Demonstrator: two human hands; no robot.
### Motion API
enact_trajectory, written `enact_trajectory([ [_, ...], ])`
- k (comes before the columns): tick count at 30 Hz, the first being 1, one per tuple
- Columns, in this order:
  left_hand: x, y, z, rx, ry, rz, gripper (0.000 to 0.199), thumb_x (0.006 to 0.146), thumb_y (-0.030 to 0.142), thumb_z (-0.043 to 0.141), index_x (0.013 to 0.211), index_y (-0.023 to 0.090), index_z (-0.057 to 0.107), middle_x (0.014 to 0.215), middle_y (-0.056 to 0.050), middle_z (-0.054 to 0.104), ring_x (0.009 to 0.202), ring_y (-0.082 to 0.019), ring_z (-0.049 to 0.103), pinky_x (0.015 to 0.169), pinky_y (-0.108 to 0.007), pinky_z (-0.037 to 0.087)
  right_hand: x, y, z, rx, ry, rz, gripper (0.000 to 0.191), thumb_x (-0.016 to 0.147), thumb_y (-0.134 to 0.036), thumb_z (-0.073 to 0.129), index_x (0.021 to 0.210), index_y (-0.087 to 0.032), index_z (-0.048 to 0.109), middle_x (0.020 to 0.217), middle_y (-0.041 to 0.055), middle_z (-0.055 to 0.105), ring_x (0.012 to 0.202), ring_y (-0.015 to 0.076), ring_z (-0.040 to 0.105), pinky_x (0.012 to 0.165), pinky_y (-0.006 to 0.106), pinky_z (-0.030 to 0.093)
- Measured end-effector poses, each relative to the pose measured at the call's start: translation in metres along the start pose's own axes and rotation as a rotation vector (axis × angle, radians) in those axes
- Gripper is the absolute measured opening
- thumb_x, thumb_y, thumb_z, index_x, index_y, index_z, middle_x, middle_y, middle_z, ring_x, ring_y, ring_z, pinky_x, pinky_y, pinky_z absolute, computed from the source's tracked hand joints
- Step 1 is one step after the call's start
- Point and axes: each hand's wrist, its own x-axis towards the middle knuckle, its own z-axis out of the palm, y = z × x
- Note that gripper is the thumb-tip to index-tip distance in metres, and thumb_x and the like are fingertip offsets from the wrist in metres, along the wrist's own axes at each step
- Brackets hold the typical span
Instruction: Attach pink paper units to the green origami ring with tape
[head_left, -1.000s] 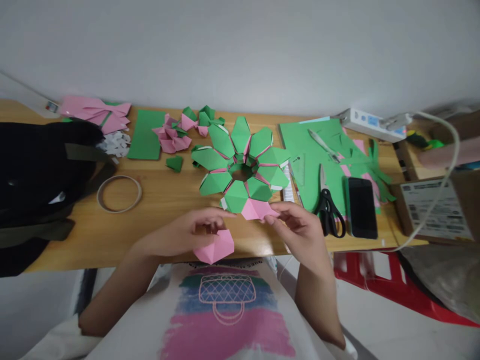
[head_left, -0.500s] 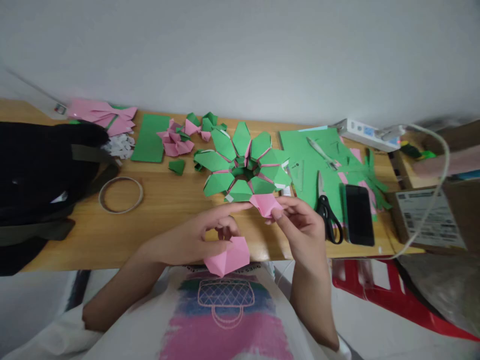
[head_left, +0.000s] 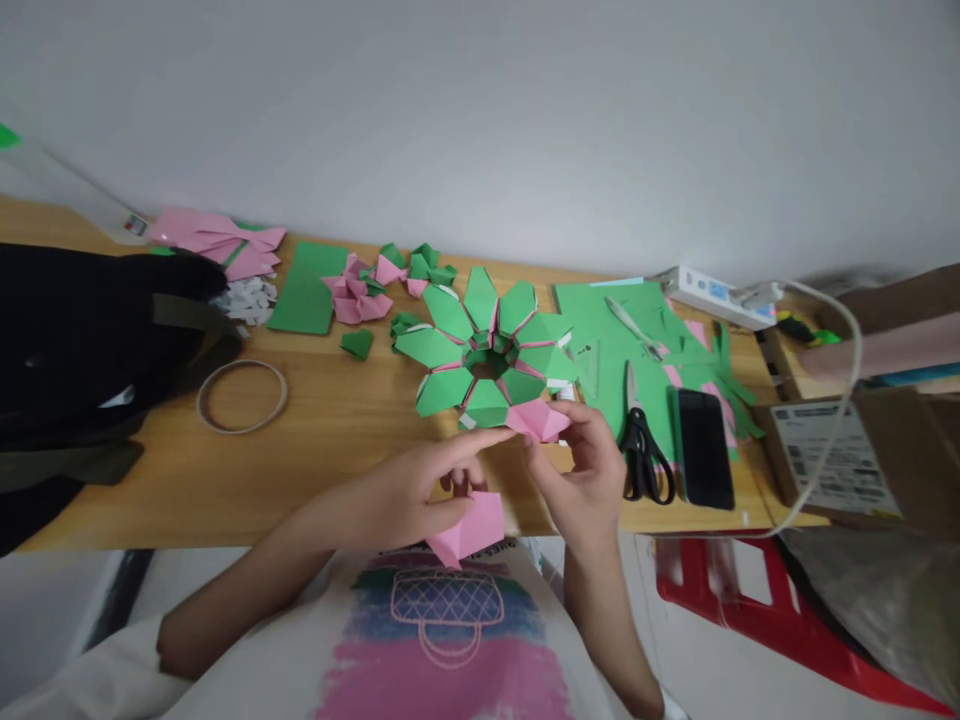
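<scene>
My left hand (head_left: 420, 490) pinches a folded pink paper piece (head_left: 474, 532) between thumb and curled fingers, low at the table's front edge. Its index finger stretches out to a second, smaller pink paper piece (head_left: 537, 420). My right hand (head_left: 589, 465) grips that smaller piece between thumb and fingers. The piece sits at the near edge of a flower-shaped ring of green folded paper (head_left: 444, 390), whose petals have pink edges and some white tabs; whether the two are joined I cannot tell. Part of a small white object behind the right fingers is hidden.
Black scissors (head_left: 643, 455) and a phone (head_left: 703, 448) lie on the right, by green sheets (head_left: 577, 300) and a white power strip (head_left: 712, 295). Leftward are a tape roll (head_left: 201, 400), a black bag (head_left: 90, 350), and pink and green folded pieces (head_left: 352, 295).
My right hand has rolled the smaller pink piece, so its shape now looks wider and flatter. The left hand keeps its pink piece. The whole view has shifted a little.
</scene>
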Motion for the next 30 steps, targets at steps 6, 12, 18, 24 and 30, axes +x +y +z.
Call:
enact_trajectory([
  [6,-0.008,-0.005,-0.001,0.113,0.002,0.015,0.05,0.083,0.012,0.047,0.131,0.025,0.055,0.087,0.0,0.066,0.075,-0.012,0.061,0.07,-0.023,0.049,0.004,0.003,0.012,-0.031,0.11,-0.153,0.043,0.079,-0.015,0.069,0.119,-0.025,0.056,0.107,0.0053,0.067,0.094,0.0174,0.066,0.075,0.029,0.054],
  [12,-0.019,-0.015,-0.006,0.093,0.071,-0.061,0.046,0.081,0.015,0.045,0.124,0.022,0.059,0.09,0.0,0.066,0.08,-0.013,0.062,0.075,-0.025,0.051,0.017,-0.009,0.005,-0.29,0.05,-0.248,0.025,0.082,-0.016,0.067,0.105,-0.024,0.064,0.096,0.0023,0.074,0.088,0.0174,0.069,0.079,0.031,0.054],
  [18,-0.022,-0.017,-0.01,-0.002,0.14,-0.103,0.039,0.082,0.02,0.048,0.118,0.022,0.062,0.094,-0.002,0.067,0.086,-0.015,0.063,0.078,-0.027,0.052,0.029,-0.025,-0.002,-0.44,-0.097,-0.169,0.018,0.081,-0.017,0.064,0.099,-0.02,0.068,0.093,0.0048,0.076,0.082,0.0194,0.071,0.076,0.031,0.055],
  [24,-0.021,-0.014,-0.012,-0.064,0.209,-0.07,0.032,0.078,0.017,0.052,0.105,0.022,0.069,0.095,0.0,0.072,0.085,-0.014,0.063,0.078,-0.024,0.051,0.041,-0.035,-0.005,-0.488,-0.214,-0.116,0.016,0.08,-0.016,0.064,0.095,-0.02,0.069,0.094,0.0036,0.076,0.075,0.0185,0.07,0.074,0.032,0.055],
  [30,-0.022,-0.013,-0.011,-0.063,0.406,-0.14,0.022,0.077,0.025,0.057,0.092,0.022,0.072,0.089,-0.001,0.074,0.078,-0.015,0.064,0.07,-0.025,0.051,0.032,-0.04,-0.024,-0.496,-0.25,-0.148,0.025,0.08,-0.027,0.071,0.104,-0.022,0.063,0.1,0.0055,0.065,0.093,0.0207,0.065,0.077,0.034,0.053],
])
